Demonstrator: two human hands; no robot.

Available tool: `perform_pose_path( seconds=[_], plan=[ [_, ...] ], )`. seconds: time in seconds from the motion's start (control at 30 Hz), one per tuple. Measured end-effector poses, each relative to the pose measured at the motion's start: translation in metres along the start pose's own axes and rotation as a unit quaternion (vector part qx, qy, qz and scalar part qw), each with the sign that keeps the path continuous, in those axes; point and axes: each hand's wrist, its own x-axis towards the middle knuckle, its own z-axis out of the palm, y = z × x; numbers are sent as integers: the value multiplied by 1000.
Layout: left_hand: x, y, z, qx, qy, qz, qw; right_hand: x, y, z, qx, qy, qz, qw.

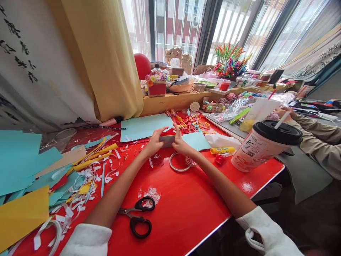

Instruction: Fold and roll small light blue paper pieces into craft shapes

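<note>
I see left hand [155, 143] and right hand [181, 143] grasping gray piece [168, 141] between them. Around gray piece: blue sheet [145, 127] behind, ring [171, 165] just in front, scissors [131, 213] nearer camera, cup [256, 149] rightward, paper scraps [77, 204] crowding left.

Both hands [167, 142] face each other, forearms angled inward.

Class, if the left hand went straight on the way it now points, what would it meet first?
The left hand would first press on the grey piece it already touches; past that, probably the right hand, though depth is unclear.
</note>
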Motion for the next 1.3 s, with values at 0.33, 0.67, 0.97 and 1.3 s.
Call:
perform_pose_path(
  seconds=[0.33,0.67,0.97,1.3],
  plan=[
    [-2,6,0,-10,7,-29,999,3,5,-1,-1,54,37,998],
    [1,0,6,29,25,-5,999,5,12,1,19,17,93,995],
    [0,3,4,29,30,0,999,6,15,-7,-2,7,107,994],
    [0,1,4,28,36,-44,998,3,18,-7,-15,2,81,997]
  ],
)
